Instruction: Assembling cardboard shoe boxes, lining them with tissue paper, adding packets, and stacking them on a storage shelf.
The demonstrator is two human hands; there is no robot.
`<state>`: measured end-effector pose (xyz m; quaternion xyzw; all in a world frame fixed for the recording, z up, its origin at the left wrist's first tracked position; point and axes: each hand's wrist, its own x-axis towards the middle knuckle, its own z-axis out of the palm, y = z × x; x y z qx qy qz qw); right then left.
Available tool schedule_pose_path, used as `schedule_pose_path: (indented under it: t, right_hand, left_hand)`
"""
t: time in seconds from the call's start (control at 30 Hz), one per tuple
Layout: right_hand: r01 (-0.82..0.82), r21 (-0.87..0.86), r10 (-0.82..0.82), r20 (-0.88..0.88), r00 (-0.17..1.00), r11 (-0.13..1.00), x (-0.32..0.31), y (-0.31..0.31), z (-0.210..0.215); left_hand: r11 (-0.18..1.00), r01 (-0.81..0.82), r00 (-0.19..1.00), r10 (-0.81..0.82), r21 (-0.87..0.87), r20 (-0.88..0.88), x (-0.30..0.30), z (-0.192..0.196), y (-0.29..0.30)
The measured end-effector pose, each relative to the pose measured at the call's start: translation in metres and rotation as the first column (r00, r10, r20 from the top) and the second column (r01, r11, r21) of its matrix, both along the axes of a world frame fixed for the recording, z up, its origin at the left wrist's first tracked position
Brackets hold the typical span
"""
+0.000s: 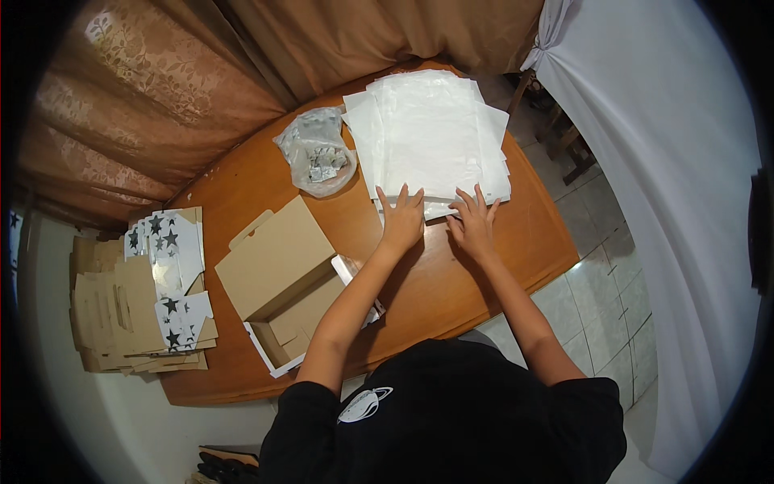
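Observation:
A thick, uneven stack of white, slightly see-through sheets (435, 137) lies at the far right part of the wooden table. At its near edge my left hand (403, 219) rests with fingers spread, the tips on the top sheet's left corner. My right hand (474, 226) is a little to the right, fingers also apart, touching the same edge nearer its right corner. Neither hand is closed round anything. Left of my left forearm stands an open cardboard box (278, 250) with its lid raised, brown inside; the forearm covers part of its right side.
A clear plastic bag (324, 153) with small silvery packets sits left of the stack. Flattened brown and white cardboard boxes with dark stars (165, 282) are piled at the table's left end. Brown curtains (185, 97) hang behind; white cloth (653, 105) hangs at the right.

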<state>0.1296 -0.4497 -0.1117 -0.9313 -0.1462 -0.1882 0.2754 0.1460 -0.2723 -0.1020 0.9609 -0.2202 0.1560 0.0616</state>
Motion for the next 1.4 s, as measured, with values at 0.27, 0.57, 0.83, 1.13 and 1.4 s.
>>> schedule_pose_path:
  t: [0.27,0.57,0.83,1.13,1.4]
  right_hand:
    - [-0.063,-0.085,0.065,0.022,0.998,0.994,0.022,0.003,0.015]
    - [-0.112,-0.198,0.075,-0.186,0.98,0.974,0.023,0.004,0.01]
    - [-0.178,-0.024,0.164,-0.29,0.943,0.984,0.01,-0.011,0.018]
    - [-0.277,0.139,0.285,-0.035,0.958,0.951,-0.011,0.024,0.068]
    - [-0.632,-0.007,0.625,0.151,0.766,0.775,-0.091,0.117,0.095]
  left_hand:
    - [0.959,0.119,0.98,-0.072,-0.258,0.183,-0.017,0.023,0.005]
    - [0.944,0.169,0.984,-0.145,-0.282,0.103,0.019,0.013,0.017]
    - [0.876,0.098,0.939,-0.238,-0.473,-0.247,0.02,0.042,0.021]
    - [0.927,0.235,0.95,-0.156,-0.291,0.27,-0.004,0.093,0.069]
    - [0.988,-0.025,0.839,0.105,-0.154,0.534,-0.172,0.118,0.165]
